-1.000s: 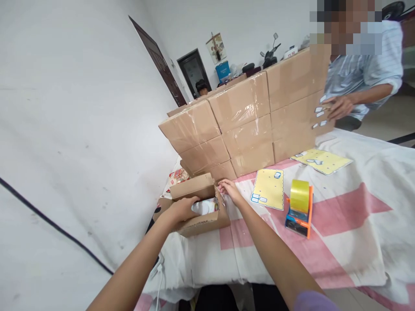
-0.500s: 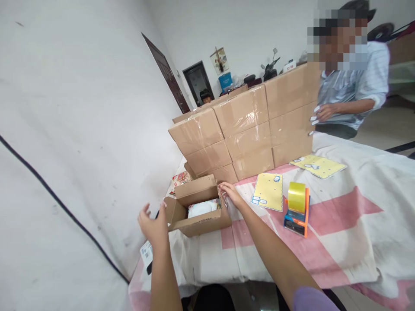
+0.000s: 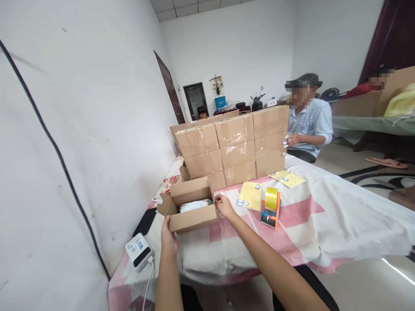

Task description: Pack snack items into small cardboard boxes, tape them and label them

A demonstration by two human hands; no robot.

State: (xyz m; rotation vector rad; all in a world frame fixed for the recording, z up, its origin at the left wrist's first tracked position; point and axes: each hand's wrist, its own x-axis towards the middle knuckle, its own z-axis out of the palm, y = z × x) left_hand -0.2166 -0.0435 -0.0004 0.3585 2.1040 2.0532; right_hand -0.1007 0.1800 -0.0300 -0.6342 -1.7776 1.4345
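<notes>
A small open cardboard box (image 3: 193, 218) sits on the table's near left part, with a white packet (image 3: 193, 205) inside. My left hand (image 3: 168, 235) touches the box's front left corner, fingers pressed on the cardboard. My right hand (image 3: 223, 206) rests at the box's right edge by its side flap. A yellow tape dispenser (image 3: 271, 208) with an orange frame stands to the right of my right hand.
Taped cardboard boxes (image 3: 231, 147) are stacked behind the open box. Yellow label sheets (image 3: 249, 195) lie on the pink and white cloth (image 3: 324, 216). A small white printer (image 3: 138, 250) sits at the near left. A person in a pale shirt (image 3: 308, 125) sits behind the stack.
My left hand came out of the box, lifted away, then returned to its front left corner. The view pulled back and up, showing more of the room.
</notes>
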